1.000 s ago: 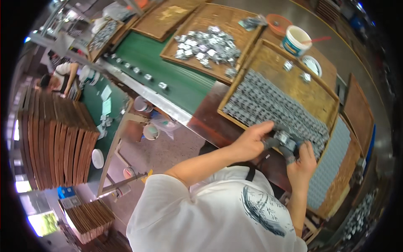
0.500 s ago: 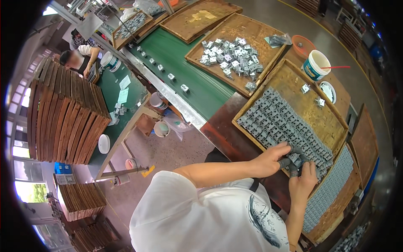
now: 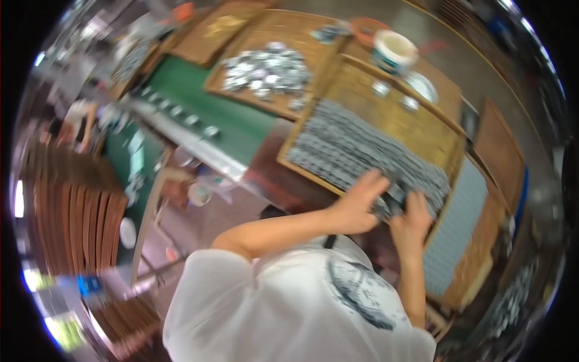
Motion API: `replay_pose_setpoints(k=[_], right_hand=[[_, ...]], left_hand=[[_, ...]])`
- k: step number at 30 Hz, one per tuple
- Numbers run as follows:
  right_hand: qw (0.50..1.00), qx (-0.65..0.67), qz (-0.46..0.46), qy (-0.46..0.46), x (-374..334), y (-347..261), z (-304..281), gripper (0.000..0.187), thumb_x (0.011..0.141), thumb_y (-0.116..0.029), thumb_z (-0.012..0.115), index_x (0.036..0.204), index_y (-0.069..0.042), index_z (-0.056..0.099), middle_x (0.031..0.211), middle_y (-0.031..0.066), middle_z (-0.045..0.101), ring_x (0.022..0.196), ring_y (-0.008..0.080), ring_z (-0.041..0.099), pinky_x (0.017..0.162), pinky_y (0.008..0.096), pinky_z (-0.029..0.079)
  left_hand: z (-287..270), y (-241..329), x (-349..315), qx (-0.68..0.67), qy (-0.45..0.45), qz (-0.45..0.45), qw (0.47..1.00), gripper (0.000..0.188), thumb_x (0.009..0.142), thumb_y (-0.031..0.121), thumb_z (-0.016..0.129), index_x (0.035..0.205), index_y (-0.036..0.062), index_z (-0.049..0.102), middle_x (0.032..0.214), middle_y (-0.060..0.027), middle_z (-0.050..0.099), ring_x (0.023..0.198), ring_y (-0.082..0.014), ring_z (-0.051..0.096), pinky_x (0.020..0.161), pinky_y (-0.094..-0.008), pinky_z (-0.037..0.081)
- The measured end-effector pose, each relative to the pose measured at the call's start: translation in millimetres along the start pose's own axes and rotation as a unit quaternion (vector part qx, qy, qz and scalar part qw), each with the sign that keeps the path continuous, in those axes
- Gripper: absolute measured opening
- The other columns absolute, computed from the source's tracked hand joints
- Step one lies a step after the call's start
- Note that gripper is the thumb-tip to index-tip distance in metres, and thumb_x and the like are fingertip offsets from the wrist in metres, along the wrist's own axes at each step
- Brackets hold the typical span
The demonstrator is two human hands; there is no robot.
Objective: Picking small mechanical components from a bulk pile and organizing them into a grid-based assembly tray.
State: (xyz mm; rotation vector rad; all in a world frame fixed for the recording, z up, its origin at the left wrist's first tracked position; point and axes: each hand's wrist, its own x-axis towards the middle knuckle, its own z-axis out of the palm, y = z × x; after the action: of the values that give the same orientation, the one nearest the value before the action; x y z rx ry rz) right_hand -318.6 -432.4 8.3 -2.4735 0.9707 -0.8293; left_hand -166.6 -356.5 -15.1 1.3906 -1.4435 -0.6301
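Observation:
Both hands are together over the near right part of a wooden tray (image 3: 377,108), slightly blurred. Dark covers sit on some fingertips. Between the fingers is a small grey metal part (image 3: 395,193). My left hand (image 3: 360,205) grips it from the left, thumb and fingers closed toward it. My right hand (image 3: 411,218) closes on it from the right. Beneath them, rows of grey metal parts (image 3: 356,145) fill the near side of the tray. Two loose metal parts, one of them this bright piece (image 3: 380,88), lie on the tray's far side.
Another tray (image 3: 247,30) holds a heap of shiny parts. Single parts line a green conveyor belt (image 3: 223,114). A white bucket (image 3: 393,53) stands behind my tray. To the right is a board of grey parts (image 3: 455,235); stacked boards (image 3: 72,223) and a person (image 3: 75,123) are at left.
My view has turned, so the trays and belt appear farther left and the picture is blurred. Both hands stay close together on the metal part over the tray.

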Motion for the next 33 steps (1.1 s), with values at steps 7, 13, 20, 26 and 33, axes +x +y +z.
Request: replay_pose_setpoints(k=[7, 13, 20, 26, 33], right_hand=[[0.986, 0.112, 0.117, -0.032, 2.1, 7.0, -21.9, 0.032, 0.082, -0.022, 0.071, 0.099, 0.002, 0.057, 0.086, 0.0189, 0.059, 0.075, 0.0396, 0.058, 0.065, 0.0407, 0.046], [0.874, 0.378, 0.279, -0.122, -21.8, 48.6, -17.6, 0.038, 0.077, -0.025, 0.075, 0.099, 0.004, 0.065, 0.085, 0.0132, 0.069, 0.081, 0.0064, 0.057, 0.068, 0.0297, 0.049], [0.952, 0.198, 0.189, -0.134, -17.9, 67.5, -42.5, 0.031, 0.074, -0.024, 0.077, 0.087, 0.003, 0.068, 0.072, 0.0141, 0.067, 0.068, 0.0116, 0.061, 0.063, 0.0305, 0.049], [0.941, 0.212, 0.240, -0.113, -23.3, 81.9, -39.8, 0.029, 0.073, -0.021, 0.077, 0.087, 0.003, 0.069, 0.073, 0.0137, 0.068, 0.069, 0.0113, 0.062, 0.062, 0.0307, 0.049], [0.899, 0.280, 0.322, -0.104, -16.1, 104.1, -45.5, 0.033, 0.077, -0.026, 0.075, 0.090, 0.003, 0.068, 0.076, 0.0113, 0.068, 0.073, 0.0099, 0.060, 0.065, 0.0307, 0.049]], left_hand=[[4.7, 1.5, 36.4, 0.054, -0.043, 0.101, 0.992, 0.072, 0.058, 0.000, 0.070, 0.129, 0.0010, 0.053, 0.113, -0.0201, 0.055, 0.104, -0.0411, 0.052, 0.089, -0.0438, 0.045], [35.1, 5.8, 56.3, 0.019, -0.090, 0.165, 0.982, 0.069, 0.057, 0.005, 0.071, 0.125, 0.0002, 0.056, 0.112, -0.0199, 0.059, 0.098, -0.0392, 0.057, 0.084, -0.0427, 0.048], [53.1, -14.4, 72.2, 0.023, -0.151, 0.201, 0.968, 0.069, 0.063, 0.024, 0.082, 0.124, 0.0005, 0.059, 0.104, -0.0173, 0.064, 0.088, -0.0347, 0.064, 0.075, -0.0388, 0.052], [70.0, -12.0, 80.1, -0.022, -0.177, 0.120, 0.977, 0.070, 0.063, 0.022, 0.081, 0.126, 0.0018, 0.058, 0.099, -0.0177, 0.064, 0.085, -0.0353, 0.064, 0.072, -0.0390, 0.052], [84.3, -15.9, 115.6, 0.023, -0.222, 0.170, 0.960, 0.053, 0.067, 0.021, 0.078, 0.113, 0.0029, 0.059, 0.092, -0.0157, 0.060, 0.082, -0.0363, 0.061, 0.070, -0.0418, 0.051]])
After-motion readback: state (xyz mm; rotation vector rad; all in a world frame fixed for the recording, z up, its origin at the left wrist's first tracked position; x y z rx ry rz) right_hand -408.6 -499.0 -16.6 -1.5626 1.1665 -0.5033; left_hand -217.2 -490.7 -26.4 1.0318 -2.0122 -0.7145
